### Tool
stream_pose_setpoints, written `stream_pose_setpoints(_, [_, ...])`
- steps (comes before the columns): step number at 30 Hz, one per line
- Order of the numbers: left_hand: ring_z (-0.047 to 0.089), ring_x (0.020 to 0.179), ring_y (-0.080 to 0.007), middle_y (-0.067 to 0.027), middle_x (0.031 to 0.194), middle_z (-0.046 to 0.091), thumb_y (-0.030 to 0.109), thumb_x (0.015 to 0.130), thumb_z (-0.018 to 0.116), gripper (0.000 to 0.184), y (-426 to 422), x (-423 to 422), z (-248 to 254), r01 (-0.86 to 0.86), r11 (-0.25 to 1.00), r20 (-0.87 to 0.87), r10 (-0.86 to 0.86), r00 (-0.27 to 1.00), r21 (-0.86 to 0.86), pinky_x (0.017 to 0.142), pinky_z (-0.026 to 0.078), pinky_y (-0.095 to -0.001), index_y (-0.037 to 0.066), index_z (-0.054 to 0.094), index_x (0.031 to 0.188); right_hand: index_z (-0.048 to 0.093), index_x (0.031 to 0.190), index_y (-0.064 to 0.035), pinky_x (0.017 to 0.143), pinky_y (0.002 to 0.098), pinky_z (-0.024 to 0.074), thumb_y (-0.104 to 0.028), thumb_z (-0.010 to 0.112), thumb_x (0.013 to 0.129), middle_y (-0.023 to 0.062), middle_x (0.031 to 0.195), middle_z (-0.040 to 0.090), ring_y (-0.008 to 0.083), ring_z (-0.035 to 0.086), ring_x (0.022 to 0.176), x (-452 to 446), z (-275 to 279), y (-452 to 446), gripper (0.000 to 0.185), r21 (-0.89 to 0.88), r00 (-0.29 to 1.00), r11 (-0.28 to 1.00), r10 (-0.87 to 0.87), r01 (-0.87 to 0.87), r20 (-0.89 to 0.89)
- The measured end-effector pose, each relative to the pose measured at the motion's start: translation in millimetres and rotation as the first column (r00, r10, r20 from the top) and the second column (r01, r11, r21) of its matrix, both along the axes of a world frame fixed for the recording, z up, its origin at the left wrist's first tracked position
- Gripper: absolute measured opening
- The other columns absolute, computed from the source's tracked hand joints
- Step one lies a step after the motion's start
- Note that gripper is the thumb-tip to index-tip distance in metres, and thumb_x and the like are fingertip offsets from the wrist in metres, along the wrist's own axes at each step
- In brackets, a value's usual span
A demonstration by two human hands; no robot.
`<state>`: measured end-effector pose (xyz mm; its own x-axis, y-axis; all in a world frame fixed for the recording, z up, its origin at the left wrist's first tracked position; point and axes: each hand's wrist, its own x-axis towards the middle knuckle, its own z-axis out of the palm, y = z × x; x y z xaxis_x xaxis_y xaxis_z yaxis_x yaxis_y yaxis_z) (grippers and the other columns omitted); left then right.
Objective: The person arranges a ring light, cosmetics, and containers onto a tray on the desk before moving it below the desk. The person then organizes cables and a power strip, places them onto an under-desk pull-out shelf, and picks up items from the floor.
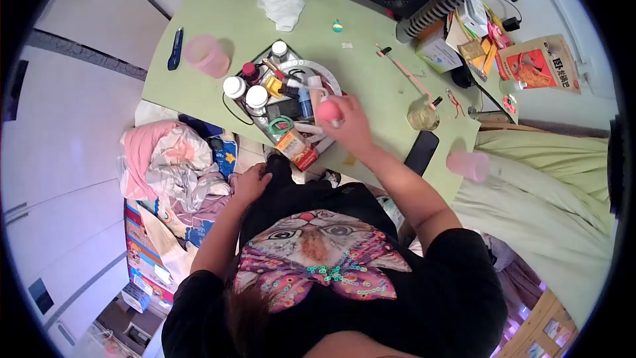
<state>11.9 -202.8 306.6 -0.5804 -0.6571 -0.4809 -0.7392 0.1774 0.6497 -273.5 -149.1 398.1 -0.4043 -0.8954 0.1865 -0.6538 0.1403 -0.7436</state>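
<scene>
My right hand (352,127) is closed around a pink round object (328,111), its exact kind unclear, over the right side of a crowded tray. On my left thigh rests my left hand (250,184), fingers loosely extended and holding nothing. The tray's pale perforated rim (329,74) shows at the back right. White-capped bottles (256,97), a dark red-capped bottle (251,71), a blue bottle (305,103), a roll of green tape (281,125) and an orange and red box (296,149) crowd it, beside my right fingers.
A pink cup (207,56) and a blue utility knife (175,49) are at the table's left. Crumpled white tissue (281,4) lies at the back. Toward the right are a glass jar (423,116), a black phone (422,153) and another pink cup (468,165) near the edge.
</scene>
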Motion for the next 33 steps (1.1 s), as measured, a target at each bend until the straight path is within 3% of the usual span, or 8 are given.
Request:
stream_pose_setpoints(12, [0.058, 0.084, -0.0270, -0.0118, 0.093, 0.060, 0.032, 0.076, 0.057, 0.039, 4, 9, -10, -0.023, 0.999, 0.037, 0.025, 0.999, -0.042, 0.080, 0.039, -0.0386, 0.008, 0.054, 0.106, 0.048, 0.106, -0.0105, 0.074, 0.0364, 0.0449, -0.029, 0.067, 0.066, 0.0115, 0.106, 0.042, 0.0291, 0.049, 0.094, 13, -38, -38, 0.049, 0.146, 0.979, 0.989, 0.067, -0.039, -0.190])
stream_pose_setpoints(16, [0.056, 0.089, -0.0311, -0.0154, 0.096, 0.060, 0.032, 0.077, 0.057, 0.040, 2, 4, -19, 0.024, 0.997, 0.035, -0.022, 0.999, -0.067, 0.080, 0.040, -0.0368, 0.006, 0.054, 0.107, 0.049, 0.107, -0.0091, 0.085, 0.0375, 0.0396, -0.030, 0.067, 0.068, 0.0120, 0.110, 0.045, 0.0296, 0.047, 0.099, -5, -17, -23, 0.048, 0.126, 0.985, 0.979, 0.168, -0.161, -0.042])
stream_pose_setpoints(22, [0.061, 0.077, -0.0265, -0.0181, 0.096, 0.059, 0.022, 0.077, 0.059, 0.041, -7, 3, -14, -0.047, 0.998, -0.033, 0.049, 0.998, 0.040, 0.069, 0.047, -0.0333, -0.001, 0.051, 0.109, 0.052, 0.094, -0.0034, 0.076, 0.0329, 0.0428, -0.013, 0.063, 0.070, 0.0124, 0.095, 0.052, 0.0248, 0.052, 0.090, -117, 44, -4, 0.028, -0.329, 0.922, 0.934, -0.241, 0.136, -0.302])
stream_pose_setpoints(25, [0.061, 0.075, -0.0262, -0.0181, 0.095, 0.059, 0.022, 0.077, 0.060, 0.040, -6, 4, -16, -0.036, 0.999, -0.024, 0.035, 0.999, -0.030, 0.069, 0.047, -0.0332, 0.000, 0.051, 0.108, 0.054, 0.092, -0.0010, 0.074, 0.0376, 0.0419, -0.011, 0.060, 0.069, 0.0138, 0.085, 0.055, 0.0289, 0.053, 0.083, -204, 104, 12, 0.026, -0.424, 0.770, 0.748, -0.617, 0.510, -0.162])
stream_pose_setpoints(27, [0.061, 0.076, -0.0264, -0.0181, 0.095, 0.059, 0.022, 0.077, 0.060, 0.040, -5, -2, -9, -0.046, 0.998, -0.030, 0.045, 0.999, -0.032, 0.069, 0.047, -0.0332, 0.000, 0.051, 0.109, 0.055, 0.095, -0.0001, 0.076, 0.0386, 0.0419, -0.011, 0.057, 0.070, 0.0169, 0.087, 0.056, 0.0316, 0.053, 0.083, -280, 103, 32, 0.028, -0.507, 0.539, 0.643, -0.763, 0.574, -0.357])
stream_pose_setpoints(28, [0.061, 0.077, -0.0266, -0.0181, 0.095, 0.059, 0.022, 0.077, 0.060, 0.040, -4, -4, -5, -0.054, 0.998, -0.035, 0.053, 0.998, -0.029, 0.070, 0.047, -0.0331, 0.000, 0.051, 0.109, 0.055, 0.095, 0.0011, 0.076, 0.0399, 0.0425, -0.013, 0.059, 0.069, 0.0183, 0.088, 0.057, 0.0332, 0.054, 0.084, -305, 99, 42, 0.030, -0.502, 0.401, 0.609, -0.789, 0.614, -0.465])
stream_pose_setpoints(31, [0.061, 0.079, -0.0267, -0.0183, 0.097, 0.059, 0.022, 0.077, 0.059, 0.041, -2, -14, 1, -0.070, 0.997, 0.009, 0.070, 0.997, 0.021, 0.070, 0.047, -0.0330, 0.000, 0.050, 0.110, 0.050, 0.105, 0.0014, 0.083, 0.0382, 0.0418, -0.037, 0.065, 0.068, 0.0225, 0.101, 0.055, 0.0330, 0.053, 0.096, -325, 108, 43, 0.055, -0.052, 0.456, 0.497, -0.827, 0.866, -0.328])
stream_pose_setpoints(33, [0.061, 0.079, -0.0266, -0.0183, 0.098, 0.058, 0.022, 0.077, 0.059, 0.041, -1, -18, 4, -0.035, 0.999, 0.022, 0.036, 0.999, -0.007, 0.070, 0.047, -0.0331, 0.000, 0.049, 0.111, 0.048, 0.107, 0.0026, 0.084, 0.0376, 0.0414, -0.044, 0.066, 0.066, 0.0235, 0.104, 0.054, 0.0330, 0.053, 0.098, -325, 114, 32, 0.064, -0.005, 0.451, 0.479, -0.829, 0.878, -0.330])
